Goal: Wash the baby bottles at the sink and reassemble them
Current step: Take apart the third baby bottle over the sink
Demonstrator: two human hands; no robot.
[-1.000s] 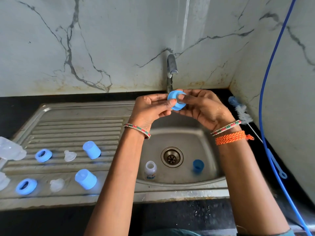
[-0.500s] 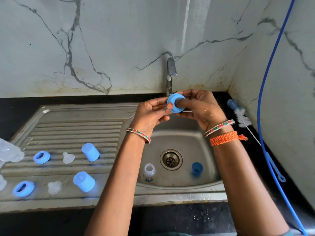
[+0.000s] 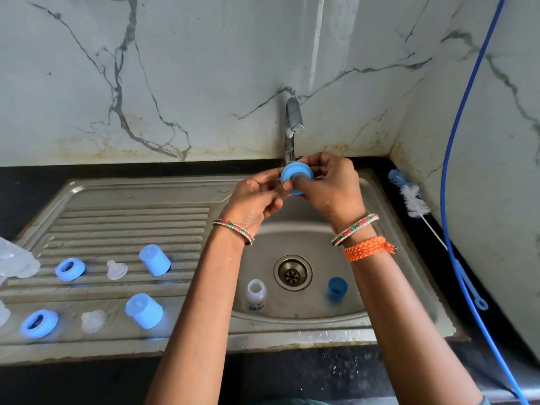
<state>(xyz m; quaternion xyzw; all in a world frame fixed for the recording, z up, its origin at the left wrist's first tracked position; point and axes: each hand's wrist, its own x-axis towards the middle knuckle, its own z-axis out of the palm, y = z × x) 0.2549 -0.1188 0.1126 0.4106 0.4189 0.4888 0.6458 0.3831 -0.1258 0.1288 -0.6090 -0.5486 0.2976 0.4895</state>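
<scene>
Under the tap [image 3: 293,124], both my hands hold a blue bottle ring [image 3: 295,174]. My left hand [image 3: 257,200] pinches its left rim; my right hand [image 3: 331,185] grips it, with a finger pushed through the hole. In the sink basin [image 3: 315,247] a small clear bottle [image 3: 256,294] stands left of the drain [image 3: 293,272] and a blue cap [image 3: 337,288] stands right of it. On the drainboard [image 3: 131,220] lie two blue rings [image 3: 70,269] [image 3: 39,323], two clear teats [image 3: 116,269] [image 3: 93,320] and two blue caps [image 3: 154,260] [image 3: 144,310].
A clear bottle [image 3: 16,261] lies at the drainboard's far left edge, with another clear piece [image 3: 3,314] below it. A white bottle brush [image 3: 412,200] rests on the black counter by the right wall. A blue hose [image 3: 455,200] hangs down the right wall.
Both hands have kept turning the blue ring under the tap, and my right finger now sits through its hole. The parts on the drainboard and in the basin have not moved.
</scene>
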